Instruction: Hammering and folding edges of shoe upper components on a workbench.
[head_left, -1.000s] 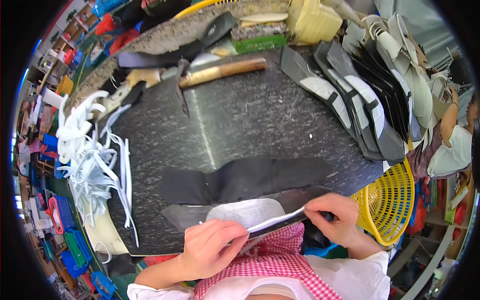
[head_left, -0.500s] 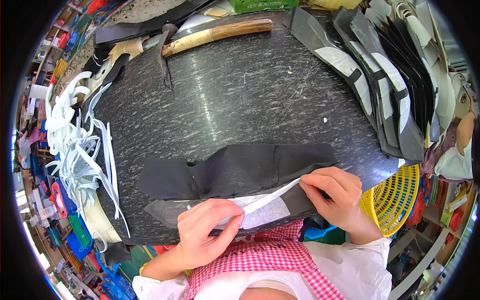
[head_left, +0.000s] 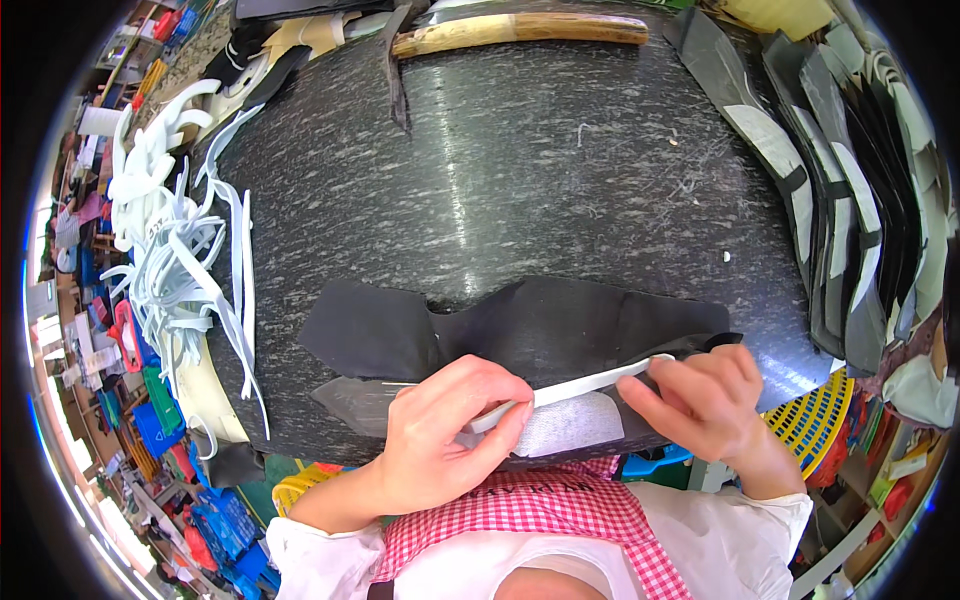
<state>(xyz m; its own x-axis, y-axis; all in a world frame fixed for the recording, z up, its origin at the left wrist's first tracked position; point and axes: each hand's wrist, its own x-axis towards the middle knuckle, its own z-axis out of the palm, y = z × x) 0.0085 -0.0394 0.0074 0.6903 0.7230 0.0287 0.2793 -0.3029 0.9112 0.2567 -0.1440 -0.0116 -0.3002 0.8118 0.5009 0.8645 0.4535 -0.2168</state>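
A narrow white strip stretches between my hands, along the lower edge of a long black piece of sheet material. My left hand pinches the strip with thumb and forefinger; a short length passes beneath that hand. My right hand is closed at the strip's far end, thumb and forefinger against it, its other fingers curled beside the black piece's right edge. Below the strip, a grey flap with a whitish rectangular patch lies toward me, partly covered by my left hand.
Tangled white strips hang along the table's left side. A wooden-handled hammer lies at the far edge. Stacked grey and black pieces stand on the right, above a yellow basket. Small scraps dot the dark tabletop.
The view has shifted, and the hammer now sits nearer the top edge. My right hand's fingers have curled further beside the black piece's edge, and the strip's end now shows past its fingertips.
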